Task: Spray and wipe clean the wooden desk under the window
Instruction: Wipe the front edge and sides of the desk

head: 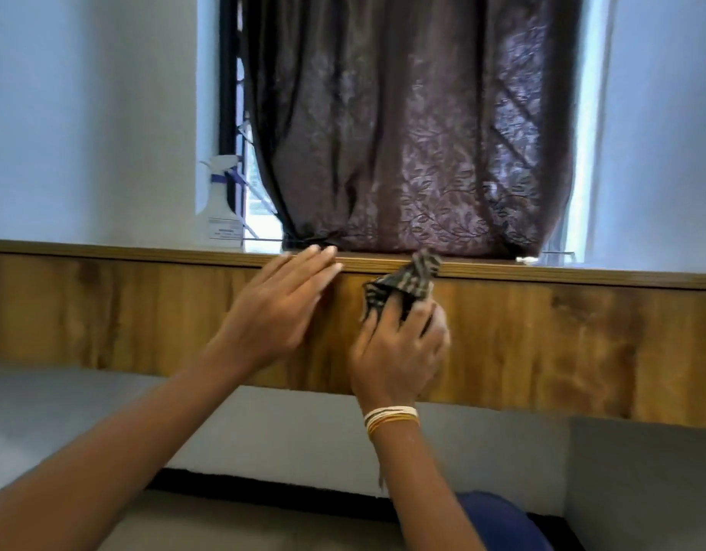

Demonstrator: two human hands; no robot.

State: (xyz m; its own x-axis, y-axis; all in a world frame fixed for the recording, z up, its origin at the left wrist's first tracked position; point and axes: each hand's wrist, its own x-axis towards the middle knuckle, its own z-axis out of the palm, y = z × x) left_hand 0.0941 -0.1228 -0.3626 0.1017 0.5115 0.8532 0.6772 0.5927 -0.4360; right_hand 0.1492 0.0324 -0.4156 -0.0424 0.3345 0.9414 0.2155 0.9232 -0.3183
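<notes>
Head view: wooden desk front panel [542,344] fills the middle of the frame, seen from low down — the tabletop itself shows only as a thin front edge [582,274] running under the window, its top surface out of sight from here. My right hand [399,344] is clamped on a dark checked cloth [407,278], fingers bunched round it, and the cloth's upper end is pressed against the top lip of the desk just below the curtain hem. My left hand [272,308] is spread flat, fingers apart and holding nothing, fingertips resting on the same edge just beside the cloth, palm against the panel. Thread bangles [391,417] sit on my right wrist.

Step in hand, as I read it: wiping — working the front lip and face of the desk, left hand bracing. Spraying looks to be set aside for now, since the spray bottle [220,200] stands upright at the left end of the sill, well apart from both hands, next to the brown curtain [403,125] that covers most of the window.

Next move likely calls for dragging the cloth along the edge with steady pressure, keeping it off the curtain hem. How wet or clean the wood is — cannot tell; frame is slightly blurred.
</notes>
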